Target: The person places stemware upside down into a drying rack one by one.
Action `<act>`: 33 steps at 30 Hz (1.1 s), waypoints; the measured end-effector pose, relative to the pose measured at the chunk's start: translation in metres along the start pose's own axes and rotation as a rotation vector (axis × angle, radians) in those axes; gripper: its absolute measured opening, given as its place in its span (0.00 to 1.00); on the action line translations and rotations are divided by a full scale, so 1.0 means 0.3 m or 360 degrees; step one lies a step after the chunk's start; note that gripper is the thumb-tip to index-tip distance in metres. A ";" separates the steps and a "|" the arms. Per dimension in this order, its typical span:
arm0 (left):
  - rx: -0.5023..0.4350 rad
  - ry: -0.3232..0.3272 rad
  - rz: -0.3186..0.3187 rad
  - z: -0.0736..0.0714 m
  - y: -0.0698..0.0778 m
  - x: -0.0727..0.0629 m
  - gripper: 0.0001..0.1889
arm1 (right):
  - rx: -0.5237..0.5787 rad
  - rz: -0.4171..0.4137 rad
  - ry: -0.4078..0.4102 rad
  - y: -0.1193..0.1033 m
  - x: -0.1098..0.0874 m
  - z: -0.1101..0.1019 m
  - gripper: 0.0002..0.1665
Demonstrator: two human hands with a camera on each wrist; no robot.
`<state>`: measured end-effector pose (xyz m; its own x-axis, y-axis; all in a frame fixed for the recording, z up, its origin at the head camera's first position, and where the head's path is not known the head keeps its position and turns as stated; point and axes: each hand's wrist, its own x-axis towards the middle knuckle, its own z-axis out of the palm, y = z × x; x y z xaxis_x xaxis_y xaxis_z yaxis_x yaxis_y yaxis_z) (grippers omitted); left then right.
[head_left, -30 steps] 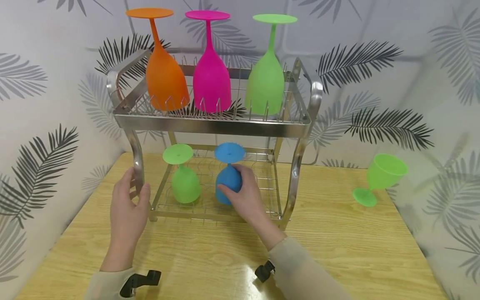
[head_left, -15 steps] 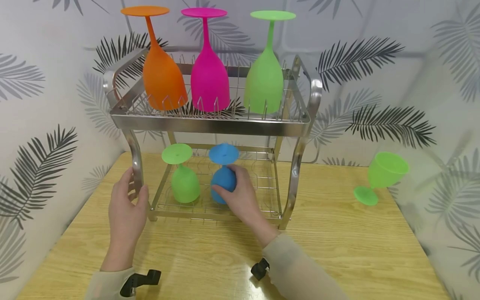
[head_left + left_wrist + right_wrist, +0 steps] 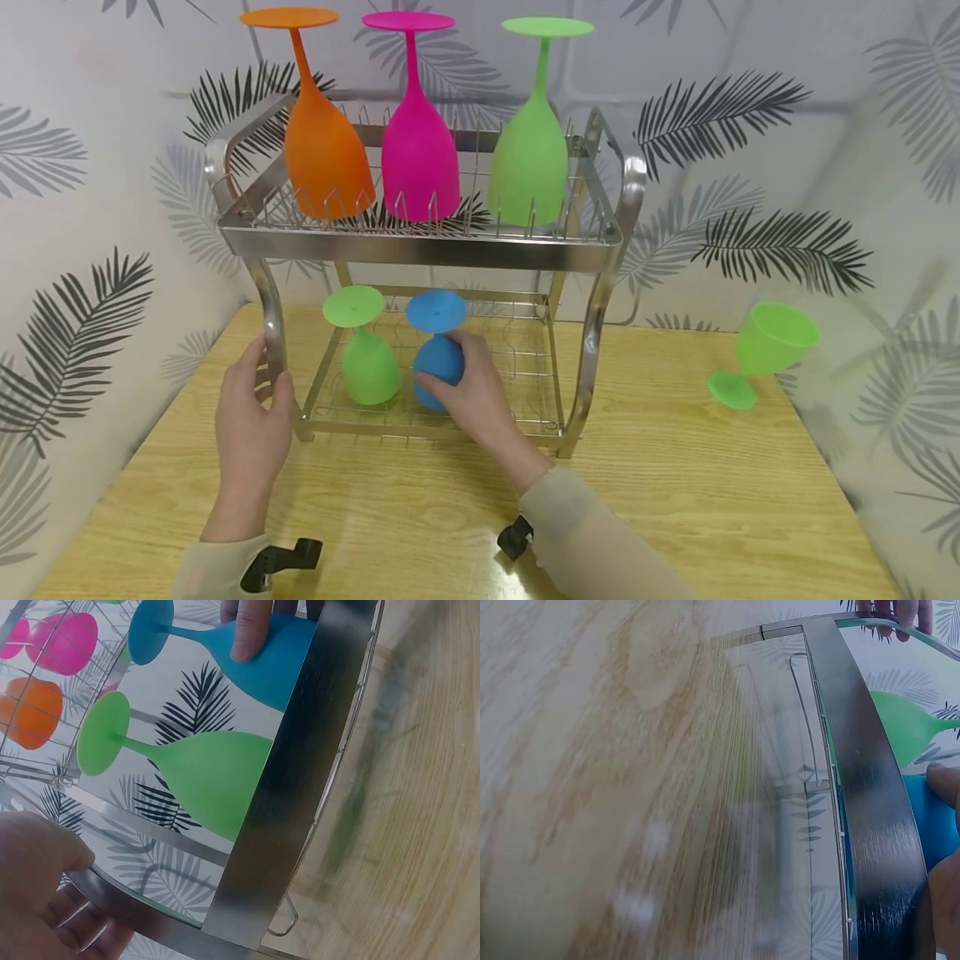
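Observation:
An upside-down blue goblet (image 3: 437,367) stands on the lower tier of a two-tier metal dish rack (image 3: 420,248). My right hand (image 3: 480,400) grips its bowl from the right, thumb in front. Just left of it is an upside-down light green goblet (image 3: 371,367), close but apart in the head view. My left hand (image 3: 253,425) holds the rack's left front leg; in the left wrist view its thumb lies on one side of the metal post (image 3: 127,904) and the fingers on the other. The blue goblet's rim is hidden behind the front rail in the left wrist view.
On the upper tier stand upside-down orange (image 3: 327,158), pink (image 3: 420,158) and green (image 3: 529,162) goblets. Another green goblet (image 3: 772,337) stands upright on the wooden table (image 3: 675,467) at right. A leaf-patterned wall covering (image 3: 750,150) closes off the back.
My right hand has moved the blue goblet left along the lower tier, nearer the light green one. My left hand keeps its place on the leg.

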<state>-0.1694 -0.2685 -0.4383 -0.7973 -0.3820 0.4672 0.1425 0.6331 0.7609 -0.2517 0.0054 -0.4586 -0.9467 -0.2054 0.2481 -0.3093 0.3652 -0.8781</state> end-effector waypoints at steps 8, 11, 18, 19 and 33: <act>0.0008 0.0011 0.0027 0.001 -0.003 -0.001 0.29 | -0.0021 -0.0001 -0.0016 -0.001 0.000 0.006 0.47; 0.0001 0.0009 0.0030 0.001 -0.002 0.000 0.29 | -0.0030 0.0001 -0.0027 -0.001 0.001 0.009 0.47; 0.0005 0.0019 0.0053 -0.001 -0.001 0.002 0.28 | -0.0045 -0.0013 -0.0047 0.004 0.009 0.014 0.48; 0.0002 0.0018 0.0053 -0.001 -0.001 0.002 0.28 | -0.0047 -0.0015 -0.0050 0.004 0.010 0.014 0.48; -0.0035 0.0009 0.0051 -0.003 0.000 -0.004 0.29 | -0.0034 0.0001 -0.0043 -0.003 0.003 0.014 0.48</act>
<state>-0.1680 -0.2686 -0.4384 -0.7887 -0.3658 0.4941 0.1807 0.6303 0.7550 -0.2518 0.0011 -0.4593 -0.9443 -0.2293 0.2359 -0.3106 0.3848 -0.8692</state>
